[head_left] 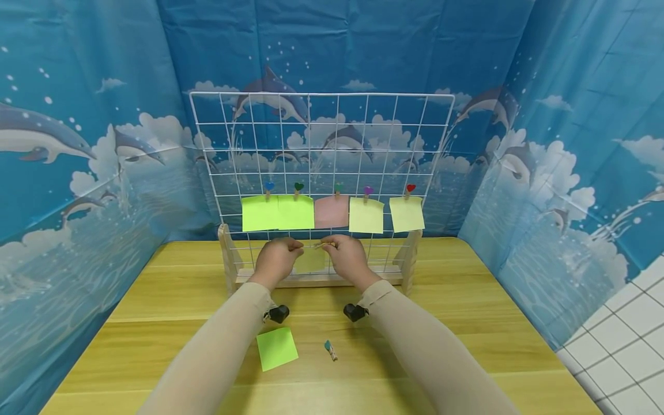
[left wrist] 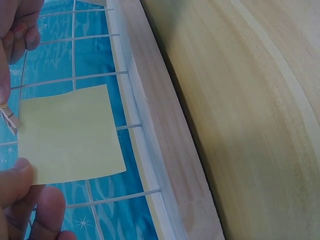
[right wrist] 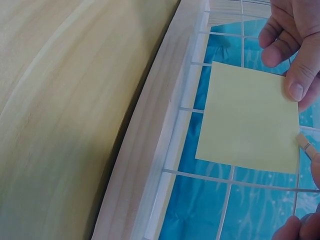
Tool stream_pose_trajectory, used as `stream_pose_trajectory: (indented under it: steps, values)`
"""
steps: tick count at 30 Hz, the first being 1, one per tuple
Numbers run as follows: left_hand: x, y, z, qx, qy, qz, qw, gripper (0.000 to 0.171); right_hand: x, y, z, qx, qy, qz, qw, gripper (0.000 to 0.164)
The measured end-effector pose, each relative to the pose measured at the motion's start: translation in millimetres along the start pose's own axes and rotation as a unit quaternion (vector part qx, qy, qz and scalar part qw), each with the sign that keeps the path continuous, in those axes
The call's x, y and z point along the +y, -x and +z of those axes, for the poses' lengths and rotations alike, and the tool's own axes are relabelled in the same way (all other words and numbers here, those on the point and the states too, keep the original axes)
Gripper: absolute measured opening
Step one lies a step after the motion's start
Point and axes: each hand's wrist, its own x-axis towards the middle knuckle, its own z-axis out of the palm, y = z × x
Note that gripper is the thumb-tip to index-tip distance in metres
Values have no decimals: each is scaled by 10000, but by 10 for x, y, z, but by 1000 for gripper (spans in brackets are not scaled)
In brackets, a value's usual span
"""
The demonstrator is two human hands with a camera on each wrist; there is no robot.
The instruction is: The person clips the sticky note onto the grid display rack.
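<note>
A pale yellow sticky note point(head_left: 310, 263) hangs against the lower part of a white wire grid point(head_left: 338, 151). My left hand point(head_left: 277, 259) pinches the note's upper left corner between thumb and fingers, the thumb point(right wrist: 297, 87) lying on the front. Between the fingertips of my right hand point(head_left: 350, 257) is a small wooden clothespin point(right wrist: 306, 145). Its tip is right at the note's upper edge, near the middle, as both wrist views show. In the left wrist view the clothespin point(left wrist: 9, 120) is partly cut off by the frame edge.
Above my hands, a row of green, pink point(head_left: 332, 212) and pale yellow notes hangs from heart-topped clothespins. The grid stands in a wooden base point(head_left: 319, 280). Nearer on the table lie a green note point(head_left: 277, 349) and a teal-hearted clothespin point(head_left: 330, 350). A dolphin-print curtain point(head_left: 363, 46) surrounds the table.
</note>
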Motion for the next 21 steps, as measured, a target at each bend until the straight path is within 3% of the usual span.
stream_pose_trajectory:
  steps: [13,21]
  values:
    - [15,14,2,108,-107,59,9999,26,-8,-39,40,55,369,-217,9991,26]
    - [9,10,5,114,-142,76,9998,25,-35,-55,42,-117,488,-232,9985,27]
